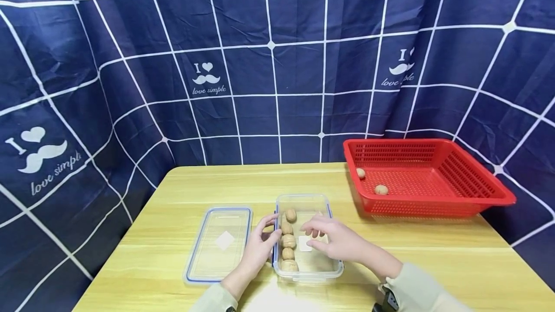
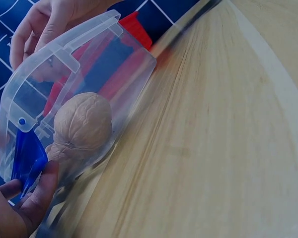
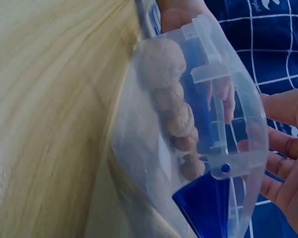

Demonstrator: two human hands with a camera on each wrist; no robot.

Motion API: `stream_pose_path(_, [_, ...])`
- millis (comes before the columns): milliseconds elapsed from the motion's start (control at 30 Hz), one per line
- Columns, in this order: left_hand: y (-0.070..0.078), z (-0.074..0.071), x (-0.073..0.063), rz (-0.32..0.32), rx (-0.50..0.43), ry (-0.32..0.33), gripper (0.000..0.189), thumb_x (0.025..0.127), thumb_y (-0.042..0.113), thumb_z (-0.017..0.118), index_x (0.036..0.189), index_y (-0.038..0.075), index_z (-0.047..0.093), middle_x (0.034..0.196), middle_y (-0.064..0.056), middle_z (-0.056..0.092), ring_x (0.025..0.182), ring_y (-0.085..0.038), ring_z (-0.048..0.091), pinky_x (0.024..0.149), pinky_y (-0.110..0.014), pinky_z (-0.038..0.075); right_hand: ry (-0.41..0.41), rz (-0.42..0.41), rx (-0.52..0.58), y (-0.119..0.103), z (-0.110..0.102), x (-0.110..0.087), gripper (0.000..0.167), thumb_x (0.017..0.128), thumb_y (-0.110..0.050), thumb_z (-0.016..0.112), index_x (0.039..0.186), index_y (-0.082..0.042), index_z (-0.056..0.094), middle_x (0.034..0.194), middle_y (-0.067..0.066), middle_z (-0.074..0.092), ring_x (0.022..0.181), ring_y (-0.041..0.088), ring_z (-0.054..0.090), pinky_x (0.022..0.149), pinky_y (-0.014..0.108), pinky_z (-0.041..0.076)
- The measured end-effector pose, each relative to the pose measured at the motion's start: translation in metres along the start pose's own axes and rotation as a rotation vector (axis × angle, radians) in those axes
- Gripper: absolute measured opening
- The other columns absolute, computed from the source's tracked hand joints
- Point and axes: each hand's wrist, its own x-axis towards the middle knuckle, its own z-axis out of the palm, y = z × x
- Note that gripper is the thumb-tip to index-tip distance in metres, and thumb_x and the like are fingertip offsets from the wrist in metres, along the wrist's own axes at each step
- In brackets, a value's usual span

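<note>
A clear plastic food container (image 1: pixel 318 267) with blue clips stands on the table. Several walnuts (image 1: pixel 288 241) lie in a row along its left side, and a white square label shows on its floor. My left hand (image 1: pixel 258 247) grips the container's left side, with thumb and fingers around a blue clip (image 2: pixel 29 161) in the left wrist view. Over the right half of the container hovers my right hand (image 1: pixel 336 239), fingers loosely bent and apart, with no walnut visible between them. In the right wrist view its fingers (image 3: pixel 283 144) are beside the clear rim.
Left of the container lies its clear lid (image 1: pixel 205 261) with a blue seal and white label. A red plastic basket (image 1: pixel 433 201) stands at the back right, holding a walnut (image 1: pixel 381 189) and another at its left wall. A dark blue gridded curtain (image 1: pixel 299 110) hangs behind the wooden table (image 1: pixel 143 259).
</note>
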Motion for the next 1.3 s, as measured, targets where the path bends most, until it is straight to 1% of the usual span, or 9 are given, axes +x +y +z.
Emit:
stream_pose_path(33, [0.003, 0.0, -0.001, 0.001, 0.004, 0.0, 0.038, 0.091, 0.01, 0.058, 0.128, 0.009, 0.051, 0.125, -0.021, 0.046, 0.093, -0.024, 0.056, 0.046, -0.021, 0.044, -0.008, 0.004, 0.005, -0.001, 0.001, 0.0, 0.029, 0.079, -0.006, 0.07, 0.107, -0.01, 0.062, 0.089, -0.002, 0.059, 0.078, 0.012, 0.056, 0.067, 0.028, 0.05])
stream_pose_path(133, [0.007, 0.0, -0.003, -0.004, 0.004, -0.004, 0.038, 0.091, 0.01, 0.058, 0.129, 0.009, 0.051, 0.126, -0.022, 0.045, 0.093, -0.023, 0.056, 0.046, -0.02, 0.044, -0.039, 0.03, 0.005, -0.003, 0.005, 0.001, 0.028, 0.08, -0.008, 0.069, 0.108, -0.01, 0.062, 0.089, -0.001, 0.06, 0.078, 0.011, 0.056, 0.066, 0.027, 0.05])
stream_pose_path(333, [0.006, -0.001, -0.003, -0.007, -0.003, -0.01, 0.039, 0.091, 0.011, 0.057, 0.129, 0.01, 0.051, 0.127, -0.022, 0.044, 0.092, -0.02, 0.055, 0.046, -0.02, 0.044, -0.13, 0.039, 0.007, -0.005, 0.013, 0.003, 0.027, 0.082, -0.01, 0.068, 0.108, -0.01, 0.062, 0.089, -0.001, 0.059, 0.079, 0.008, 0.055, 0.065, 0.023, 0.048])
stream_pose_path(500, [0.004, 0.0, -0.003, -0.012, -0.005, -0.009, 0.039, 0.091, 0.009, 0.057, 0.129, 0.008, 0.051, 0.127, -0.022, 0.044, 0.092, -0.021, 0.056, 0.046, -0.021, 0.045, -0.196, 0.037, 0.009, -0.006, 0.018, 0.004, 0.026, 0.082, -0.01, 0.068, 0.107, -0.011, 0.062, 0.092, -0.001, 0.06, 0.079, 0.006, 0.057, 0.066, 0.021, 0.048])
stream_pose_path(633, [0.005, 0.0, -0.003, -0.007, -0.006, -0.004, 0.039, 0.091, 0.011, 0.058, 0.129, 0.006, 0.05, 0.126, -0.021, 0.045, 0.094, -0.023, 0.056, 0.047, -0.024, 0.048, -0.27, 0.072, 0.017, -0.007, 0.019, 0.006, 0.024, 0.082, -0.012, 0.068, 0.106, -0.011, 0.063, 0.093, -0.002, 0.061, 0.078, 0.004, 0.056, 0.066, 0.019, 0.048])
stream_pose_path(800, [0.006, 0.0, -0.002, -0.007, 0.001, -0.003, 0.039, 0.091, 0.012, 0.058, 0.13, 0.009, 0.051, 0.126, -0.019, 0.045, 0.095, -0.023, 0.056, 0.048, -0.025, 0.049, -0.359, 0.13, 0.023, -0.008, 0.019, 0.008, 0.022, 0.083, -0.014, 0.068, 0.105, -0.015, 0.064, 0.091, -0.007, 0.059, 0.076, 0.0, 0.054, 0.066, 0.018, 0.047])
stream_pose_path(900, [0.006, 0.0, -0.002, -0.001, 0.0, -0.003, 0.04, 0.091, 0.012, 0.058, 0.13, 0.007, 0.05, 0.126, -0.02, 0.045, 0.095, -0.024, 0.056, 0.047, -0.024, 0.049, -0.387, 0.135, 0.024, -0.009, 0.02, 0.01, 0.022, 0.082, -0.014, 0.069, 0.104, -0.016, 0.065, 0.087, -0.011, 0.057, 0.076, -0.001, 0.054, 0.066, 0.018, 0.046])
stream_pose_path(1167, [0.006, 0.001, -0.002, -0.008, -0.008, -0.006, 0.041, 0.091, 0.013, 0.058, 0.131, 0.005, 0.049, 0.127, -0.021, 0.045, 0.097, -0.025, 0.056, 0.049, -0.026, 0.05, -0.437, 0.077, 0.052, -0.009, 0.026, 0.013, 0.029, 0.078, -0.006, 0.072, 0.105, -0.014, 0.065, 0.086, -0.009, 0.059, 0.074, -0.002, 0.054, 0.066, 0.014, 0.046])
stream_pose_path(1300, [0.005, 0.001, -0.002, -0.008, -0.007, -0.002, 0.041, 0.091, 0.013, 0.058, 0.131, 0.005, 0.049, 0.127, -0.022, 0.044, 0.097, -0.024, 0.056, 0.047, -0.024, 0.049, -0.461, 0.093, 0.063, -0.008, 0.029, 0.014, 0.031, 0.078, -0.003, 0.071, 0.105, -0.015, 0.065, 0.086, -0.01, 0.058, 0.072, -0.002, 0.053, 0.066, 0.014, 0.045])
